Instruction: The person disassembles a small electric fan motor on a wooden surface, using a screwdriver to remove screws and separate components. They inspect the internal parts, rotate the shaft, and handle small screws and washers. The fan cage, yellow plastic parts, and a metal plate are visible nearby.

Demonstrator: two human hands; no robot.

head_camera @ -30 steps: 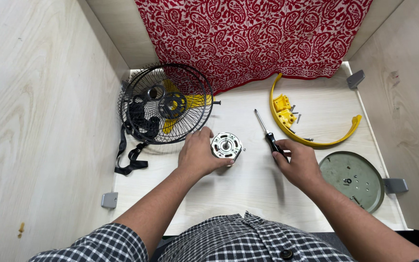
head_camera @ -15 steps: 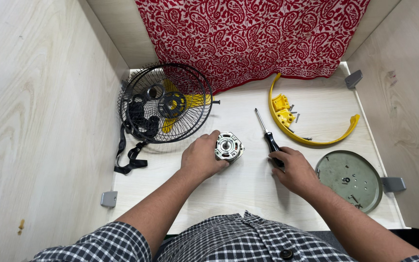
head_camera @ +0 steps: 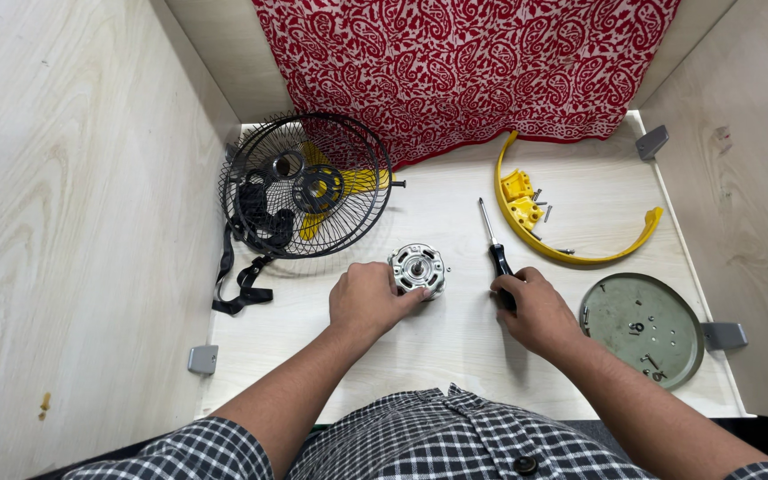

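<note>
The motor [head_camera: 417,268] is a small round piece of silvery metal with a short shaft at its centre and screw holes around its rim. It sits on the pale wooden tabletop [head_camera: 455,356], near the middle. The left hand [head_camera: 368,300] rests against its near left side, fingers curled around the edge in a loose grip. Just to the right lies 1 screwdriver [head_camera: 496,251] with a thin metal shaft and a black handle, its tip pointing away from the person. The right hand [head_camera: 535,309] has its grip closed on the lower end of that handle.

Further out, 1 black wire fan guard [head_camera: 306,185] lies at the back left, with yellow blades showing through it and a black strap [head_camera: 240,283] trailing from its near side. At the back right lies 1 curved yellow plastic piece [head_camera: 571,253] with a few small screws [head_camera: 542,210] beside it. 1 round grey-green metal plate [head_camera: 649,327] lies at the right. A red patterned cloth [head_camera: 473,62] hangs at the back.
</note>
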